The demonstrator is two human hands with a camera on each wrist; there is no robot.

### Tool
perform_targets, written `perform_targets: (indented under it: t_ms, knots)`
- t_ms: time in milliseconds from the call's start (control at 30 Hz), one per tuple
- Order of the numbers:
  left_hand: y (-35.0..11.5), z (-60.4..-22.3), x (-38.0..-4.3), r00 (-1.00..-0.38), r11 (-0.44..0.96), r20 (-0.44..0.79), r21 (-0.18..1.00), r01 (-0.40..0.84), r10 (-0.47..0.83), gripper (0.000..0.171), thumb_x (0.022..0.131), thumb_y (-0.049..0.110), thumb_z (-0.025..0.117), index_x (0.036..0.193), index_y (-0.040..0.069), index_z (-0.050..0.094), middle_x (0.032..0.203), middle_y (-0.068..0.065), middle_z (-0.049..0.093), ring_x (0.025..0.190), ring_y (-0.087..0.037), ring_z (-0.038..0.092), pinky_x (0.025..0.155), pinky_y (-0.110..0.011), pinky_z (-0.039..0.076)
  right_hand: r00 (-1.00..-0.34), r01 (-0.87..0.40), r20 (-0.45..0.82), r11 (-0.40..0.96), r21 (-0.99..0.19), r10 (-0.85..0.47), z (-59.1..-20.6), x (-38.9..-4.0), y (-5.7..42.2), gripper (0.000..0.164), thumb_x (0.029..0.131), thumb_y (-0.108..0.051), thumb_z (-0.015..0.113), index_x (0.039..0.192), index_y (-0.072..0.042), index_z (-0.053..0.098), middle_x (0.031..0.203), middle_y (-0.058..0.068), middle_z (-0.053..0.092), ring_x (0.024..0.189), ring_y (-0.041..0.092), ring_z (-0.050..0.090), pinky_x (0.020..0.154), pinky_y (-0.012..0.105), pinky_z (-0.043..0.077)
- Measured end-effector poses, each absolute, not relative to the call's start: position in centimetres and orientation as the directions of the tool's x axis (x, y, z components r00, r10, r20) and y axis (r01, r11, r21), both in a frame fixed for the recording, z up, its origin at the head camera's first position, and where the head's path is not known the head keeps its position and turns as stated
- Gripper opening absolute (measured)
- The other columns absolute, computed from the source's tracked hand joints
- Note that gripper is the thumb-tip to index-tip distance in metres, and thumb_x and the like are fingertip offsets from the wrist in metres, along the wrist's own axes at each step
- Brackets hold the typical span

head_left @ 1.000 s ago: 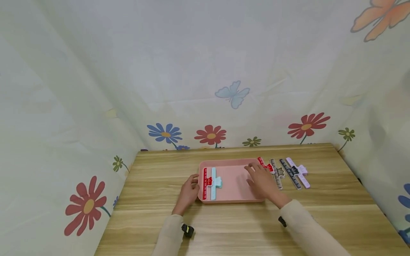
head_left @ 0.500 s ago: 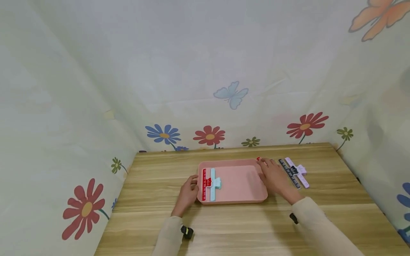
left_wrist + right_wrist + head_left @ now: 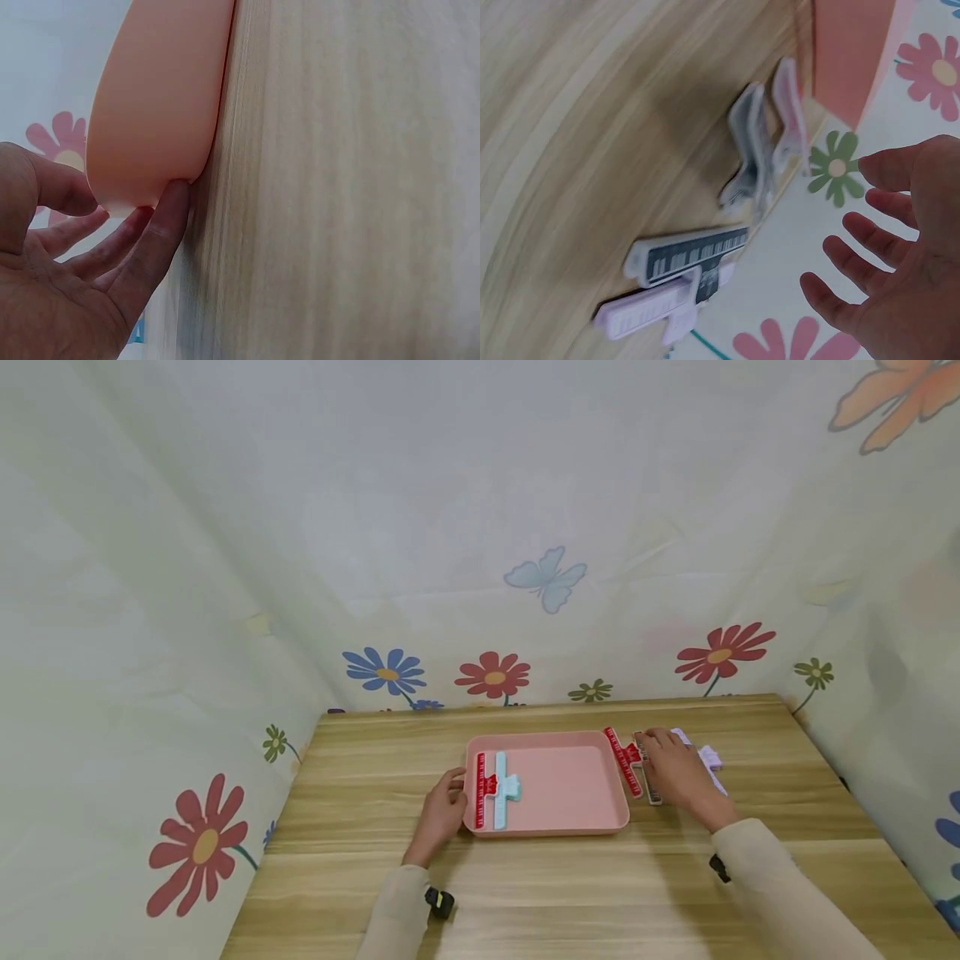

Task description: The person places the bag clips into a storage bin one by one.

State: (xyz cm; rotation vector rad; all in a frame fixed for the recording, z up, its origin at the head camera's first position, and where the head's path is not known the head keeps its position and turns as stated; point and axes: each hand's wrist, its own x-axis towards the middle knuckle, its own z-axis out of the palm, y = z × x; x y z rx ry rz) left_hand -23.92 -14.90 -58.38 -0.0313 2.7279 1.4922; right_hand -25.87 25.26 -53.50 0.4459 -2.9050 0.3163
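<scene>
My left hand (image 3: 441,810) rests its fingertips against the left end of a pink tray (image 3: 566,789); the left wrist view shows them touching its outer wall. Inside lie a red clip (image 3: 481,802) and a light blue clip (image 3: 500,814), both bar-shaped. To the right of the tray, my right hand (image 3: 678,770) is over a row of similar clips, fingers spread and holding nothing. That row has a red clip (image 3: 622,764), a grey-brown clip (image 3: 656,792), a lavender clip (image 3: 709,758) and a black clip (image 3: 697,256) with a piano-key pattern, hidden by the hand in the head view.
The wooden table (image 3: 525,893) stands against a white curtain (image 3: 450,527) printed with flowers and butterflies, which also hangs at both sides. Black wrist cameras show below both hands.
My right hand has moved right, from above the tray's right part to over the loose clips. The outer red clip shows fully again. The left hand stays at the tray's left end.
</scene>
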Motion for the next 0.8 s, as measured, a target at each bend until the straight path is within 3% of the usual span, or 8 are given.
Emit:
perform_targets:
  t_ms: [300,800]
  knots:
    - [-14.9,-58.5,-23.9,-1.000,0.538,-0.027,0.843,-0.021,0.003,0.041,0.092,0.010,0.049,0.133,0.015,0.047,0.120,-0.015,0.061,0.109,-0.027,0.060,0.082,-0.038,0.053,-0.964,-0.262,0.098,0.951,-0.165,-0.249,-53.9,-26.1,26.6,0.050,0.090,-0.016,0.054,0.137,-0.003,0.042,0.134,0.022,0.046,0.122,0.044,0.043,0.088,0.064,0.039]
    - [-14.8,-58.1,-23.8,-0.999,0.546,-0.053,0.836,-0.049,-0.009,0.042,0.092,0.012,0.048,0.134,0.016,0.046,0.121,-0.013,0.060,0.109,-0.026,0.060,0.082,-0.038,0.053,-0.954,-0.299,0.059,0.943,-0.146,-0.294,-55.3,-26.6,27.6,0.050,0.085,-0.011,0.057,0.133,0.001,0.046,0.132,0.026,0.046,0.121,0.047,0.043,0.085,0.064,0.041]
